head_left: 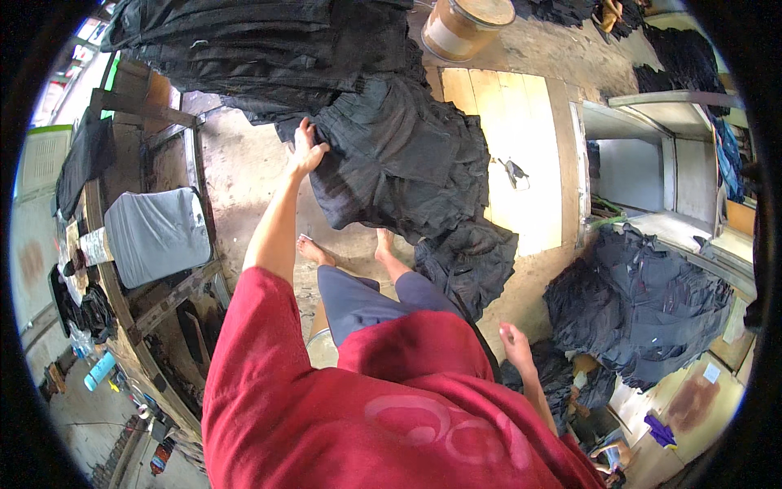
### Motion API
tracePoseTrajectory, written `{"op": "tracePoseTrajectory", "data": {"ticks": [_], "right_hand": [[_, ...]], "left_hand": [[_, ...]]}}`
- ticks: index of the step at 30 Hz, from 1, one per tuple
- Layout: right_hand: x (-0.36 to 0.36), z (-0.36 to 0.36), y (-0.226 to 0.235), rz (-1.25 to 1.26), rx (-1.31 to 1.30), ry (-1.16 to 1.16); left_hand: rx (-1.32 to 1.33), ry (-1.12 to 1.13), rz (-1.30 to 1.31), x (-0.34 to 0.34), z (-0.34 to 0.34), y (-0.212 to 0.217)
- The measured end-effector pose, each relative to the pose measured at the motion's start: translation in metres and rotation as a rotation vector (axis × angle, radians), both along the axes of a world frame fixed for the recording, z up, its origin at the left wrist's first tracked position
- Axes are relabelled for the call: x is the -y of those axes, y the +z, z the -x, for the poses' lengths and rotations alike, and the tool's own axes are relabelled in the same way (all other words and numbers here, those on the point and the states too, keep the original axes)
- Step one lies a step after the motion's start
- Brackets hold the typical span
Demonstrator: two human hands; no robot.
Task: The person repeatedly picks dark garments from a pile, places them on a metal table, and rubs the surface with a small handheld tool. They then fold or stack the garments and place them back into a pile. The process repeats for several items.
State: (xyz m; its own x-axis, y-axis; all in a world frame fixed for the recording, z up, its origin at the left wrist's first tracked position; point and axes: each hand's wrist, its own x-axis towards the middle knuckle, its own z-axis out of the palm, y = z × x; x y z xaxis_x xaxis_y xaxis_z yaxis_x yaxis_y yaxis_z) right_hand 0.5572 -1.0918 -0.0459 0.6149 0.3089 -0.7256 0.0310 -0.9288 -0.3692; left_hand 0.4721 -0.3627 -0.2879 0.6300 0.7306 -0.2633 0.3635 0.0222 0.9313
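My left hand point(306, 153) reaches forward to the left edge of a big heap of black garments point(395, 143). Its thumb and fingers are spread, and the fingertips lie against the dark cloth; no fold shows clearly gripped. The nearest garments look like black shorts or trousers with gathered waists, in loose layers. My right hand point(516, 345) hangs low at my right side, its fingers loosely bent and apart, holding nothing. Beside it lies dark cloth point(533, 375) on the floor. A smaller crumpled black garment point(468, 265) lies by my bare feet.
A grey-covered stool or seat point(159, 238) stands by a wooden bench frame at left. Ahead is a round brown drum point(466, 28). At right are another black garment pile point(639, 301) and an open wooden cabinet point(635, 171). A pale board point(521, 155) lies on the floor.
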Motion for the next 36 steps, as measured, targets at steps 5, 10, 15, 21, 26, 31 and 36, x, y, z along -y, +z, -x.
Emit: {"op": "tracePoseTrajectory", "data": {"ticks": [5, 10, 15, 21, 26, 31, 36], "right_hand": [[0.046, 0.027, 0.007, 0.148, -0.119, -0.083], [-0.004, 0.026, 0.007, 0.029, 0.179, -0.031], [-0.156, -0.013, 0.028, -0.416, 0.297, -0.174], [-0.255, -0.022, 0.075, -0.183, 0.097, 0.297], [-0.263, -0.015, 0.066, -0.012, -0.053, 0.346], [-0.254, -0.026, 0.053, 0.065, -0.109, 0.363], [-0.275, -0.036, 0.042, -0.079, -0.141, 0.582]], "left_hand": [[-0.647, -0.284, -0.425, -0.016, -0.024, 0.065], [-0.295, -0.47, -0.63, 0.056, -0.015, 0.172], [-0.345, -0.902, -0.24, 0.224, 0.001, 0.269], [-0.166, -1.114, -0.031, 0.326, 0.038, 0.303], [-0.201, -1.125, 0.005, 0.324, 0.042, 0.293], [-0.298, -1.273, 0.034, 0.32, 0.033, 0.292], [-0.373, -1.362, 0.052, 0.304, 0.035, 0.296]]}}
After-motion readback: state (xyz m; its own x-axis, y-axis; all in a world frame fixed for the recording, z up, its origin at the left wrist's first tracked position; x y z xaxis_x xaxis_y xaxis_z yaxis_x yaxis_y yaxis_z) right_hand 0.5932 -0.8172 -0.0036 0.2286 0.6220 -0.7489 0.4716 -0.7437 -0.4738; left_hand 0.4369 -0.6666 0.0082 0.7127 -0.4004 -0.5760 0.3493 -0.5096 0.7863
